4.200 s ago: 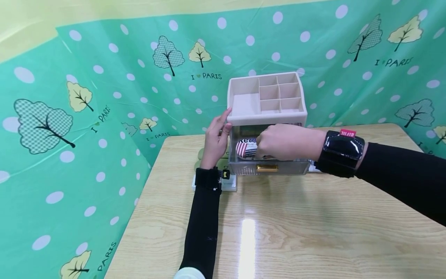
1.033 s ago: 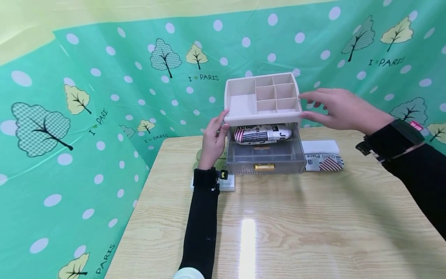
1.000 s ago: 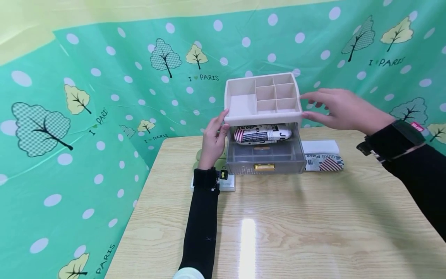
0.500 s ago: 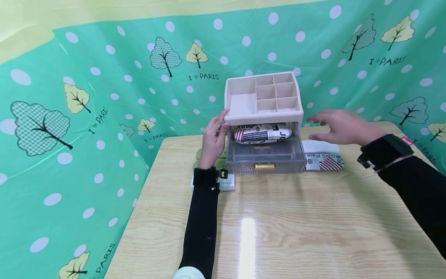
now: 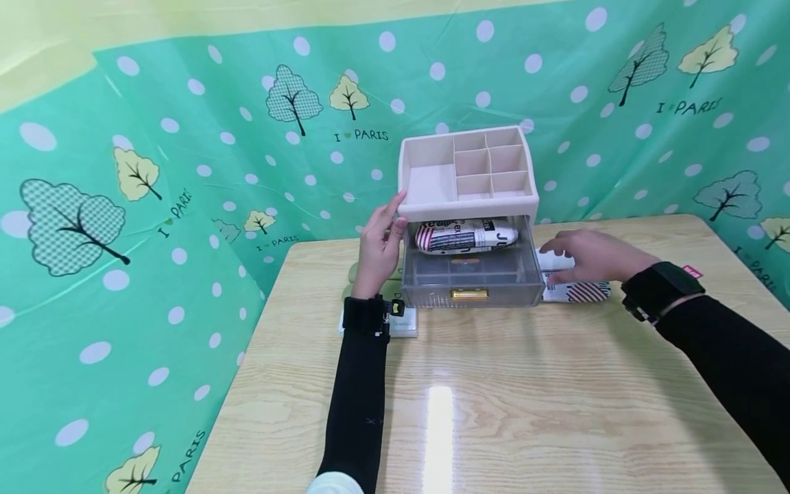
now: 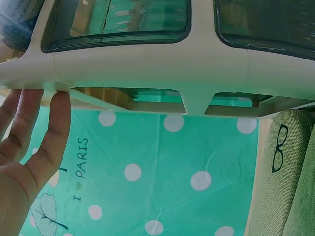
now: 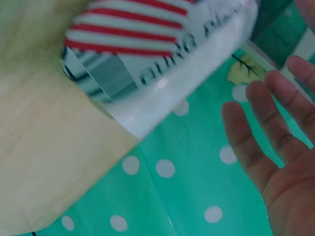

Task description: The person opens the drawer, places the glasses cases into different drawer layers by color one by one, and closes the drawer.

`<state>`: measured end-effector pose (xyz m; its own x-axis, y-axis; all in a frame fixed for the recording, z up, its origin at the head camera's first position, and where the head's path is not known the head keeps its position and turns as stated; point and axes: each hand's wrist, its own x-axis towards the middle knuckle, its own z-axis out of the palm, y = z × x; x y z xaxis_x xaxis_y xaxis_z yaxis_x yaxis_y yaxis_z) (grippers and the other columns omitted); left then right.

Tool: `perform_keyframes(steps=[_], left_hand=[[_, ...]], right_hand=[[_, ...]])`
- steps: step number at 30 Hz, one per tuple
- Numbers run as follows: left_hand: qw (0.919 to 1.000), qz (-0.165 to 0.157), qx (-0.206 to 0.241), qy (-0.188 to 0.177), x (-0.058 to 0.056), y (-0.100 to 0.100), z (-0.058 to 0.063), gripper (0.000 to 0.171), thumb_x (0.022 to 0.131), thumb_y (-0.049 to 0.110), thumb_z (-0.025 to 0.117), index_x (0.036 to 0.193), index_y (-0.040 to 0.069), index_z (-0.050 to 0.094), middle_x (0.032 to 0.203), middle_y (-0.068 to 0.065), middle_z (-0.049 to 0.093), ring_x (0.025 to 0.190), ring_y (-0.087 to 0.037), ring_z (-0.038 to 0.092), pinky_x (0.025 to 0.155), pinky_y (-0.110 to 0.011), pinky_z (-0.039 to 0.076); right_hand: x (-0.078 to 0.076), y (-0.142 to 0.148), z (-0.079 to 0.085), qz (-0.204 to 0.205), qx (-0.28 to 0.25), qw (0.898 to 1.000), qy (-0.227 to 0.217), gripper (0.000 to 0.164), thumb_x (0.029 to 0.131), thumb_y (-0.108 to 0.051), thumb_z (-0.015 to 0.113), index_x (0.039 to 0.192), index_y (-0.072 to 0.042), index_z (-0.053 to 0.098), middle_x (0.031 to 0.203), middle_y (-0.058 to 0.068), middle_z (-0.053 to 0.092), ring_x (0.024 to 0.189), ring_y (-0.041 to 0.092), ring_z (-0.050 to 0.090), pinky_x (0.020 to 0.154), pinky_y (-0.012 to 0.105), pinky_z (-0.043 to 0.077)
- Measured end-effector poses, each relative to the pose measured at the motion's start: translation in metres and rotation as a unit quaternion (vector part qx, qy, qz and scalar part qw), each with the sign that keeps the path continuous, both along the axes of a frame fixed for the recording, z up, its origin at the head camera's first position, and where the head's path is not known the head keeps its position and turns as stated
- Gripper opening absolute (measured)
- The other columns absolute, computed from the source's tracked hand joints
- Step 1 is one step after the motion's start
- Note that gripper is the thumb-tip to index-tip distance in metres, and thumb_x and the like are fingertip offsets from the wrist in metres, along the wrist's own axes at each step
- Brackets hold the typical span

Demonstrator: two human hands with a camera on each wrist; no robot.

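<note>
A white desktop organizer (image 5: pixel 469 209) stands at the back of the table with its clear grey drawer (image 5: pixel 426 296) pulled out. Inside that drawer lies an oval case (image 5: pixel 465 237) with newspaper-style print and red stripes. My left hand (image 5: pixel 378 254) rests against the organizer's left side, fingers extended; the left wrist view shows its fingertips (image 6: pixel 60 105) touching the white frame. Beyond the drawer's right side, my right hand (image 5: pixel 592 257) hovers over a second printed case (image 5: pixel 586 292), also seen as a striped case (image 7: pixel 128 44) in the right wrist view. Its fingers (image 7: pixel 241 132) are spread and hold nothing.
Green cases, one bearing a glasses drawing (image 6: pixel 279 147), lie left of the organizer, partly behind my left hand. A flat pale box (image 5: pixel 404 325) sits by my left wrist. The organizer's top tray (image 5: pixel 432 184) has several compartments. A green patterned cloth (image 5: pixel 247 103) hangs behind the table.
My right hand has come out of the drawer, passed the organizer's right edge, and moved down over the printed case on the table. The left hand stays at the organizer's side.
</note>
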<state>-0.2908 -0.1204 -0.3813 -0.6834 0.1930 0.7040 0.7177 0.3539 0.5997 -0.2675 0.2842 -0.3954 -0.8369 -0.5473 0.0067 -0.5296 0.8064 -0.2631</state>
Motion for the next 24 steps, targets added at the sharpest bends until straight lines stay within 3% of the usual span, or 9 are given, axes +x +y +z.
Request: perform_keyframes(steps=[4,10,16,24], left_hand=[[1.0,0.0,-0.001,-0.003,0.0,0.0,0.0,0.047,0.106,0.014,0.054,0.153,0.018,0.05,0.136,-0.016,0.059,0.11,-0.026,0.064,0.076,-0.038,0.061],[0.9999,0.004,-0.011,0.003,0.001,0.0,0.001,0.047,0.107,0.019,0.053,0.154,0.021,0.049,0.136,-0.017,0.058,0.109,-0.026,0.064,0.076,-0.035,0.061],[0.9999,0.002,-0.015,0.005,0.002,-0.001,0.001,0.047,0.108,0.026,0.05,0.154,0.021,0.048,0.135,-0.018,0.058,0.11,-0.027,0.064,0.075,-0.033,0.061],[1.0,0.0,-0.007,0.0,0.0,-0.001,0.001,0.047,0.106,0.015,0.054,0.153,0.019,0.05,0.137,-0.017,0.058,0.111,-0.026,0.063,0.076,-0.037,0.061]], right_hand=[[0.003,-0.003,-0.016,0.024,0.015,1.0,-0.007,0.055,0.078,-0.034,0.09,0.119,-0.002,0.072,0.106,0.008,0.07,0.091,0.022,0.066,0.078,0.046,0.058],[0.004,-0.007,-0.031,0.041,0.058,0.997,0.014,0.051,0.072,-0.032,0.093,0.111,-0.005,0.073,0.088,-0.001,0.059,0.075,0.015,0.053,0.066,0.039,0.05],[0.005,-0.006,-0.033,0.033,0.059,0.998,-0.001,0.063,0.069,-0.029,0.096,0.118,0.001,0.072,0.098,0.007,0.065,0.083,0.018,0.06,0.074,0.043,0.056],[0.009,-0.008,-0.032,0.023,0.06,0.998,-0.021,0.062,0.069,-0.021,0.094,0.12,0.002,0.068,0.102,0.009,0.065,0.084,0.018,0.058,0.075,0.041,0.054]])
